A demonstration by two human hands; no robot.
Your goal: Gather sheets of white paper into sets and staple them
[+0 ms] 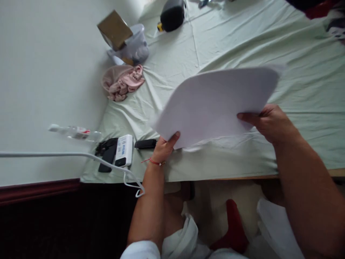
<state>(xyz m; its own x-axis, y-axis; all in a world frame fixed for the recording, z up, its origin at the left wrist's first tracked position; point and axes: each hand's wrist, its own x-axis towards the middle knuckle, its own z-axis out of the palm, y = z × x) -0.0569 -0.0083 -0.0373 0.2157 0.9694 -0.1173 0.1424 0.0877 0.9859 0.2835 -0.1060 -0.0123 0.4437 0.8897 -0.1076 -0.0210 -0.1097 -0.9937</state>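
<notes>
A sheet or thin stack of white paper (212, 104) is held up over the bed, bowed along its far edge; I cannot tell how many sheets there are. My left hand (165, 148) grips its near left corner, thumb on top and fingers underneath. On the right side, my right hand (265, 120) pinches the edge with the thumb lying over the paper. More white paper (194, 147) shows just under the near edge, blurred. Beside my left hand lies a small black object (145, 144).
A white power bank (124, 149), a black phone-like slab (107, 158), a clear bottle (78, 133) and a white cable (67, 154) lie at left. Farther back are pink cloth (125, 82), a plastic tub (137, 45) with a cardboard box (114, 30), and a black case (172, 16).
</notes>
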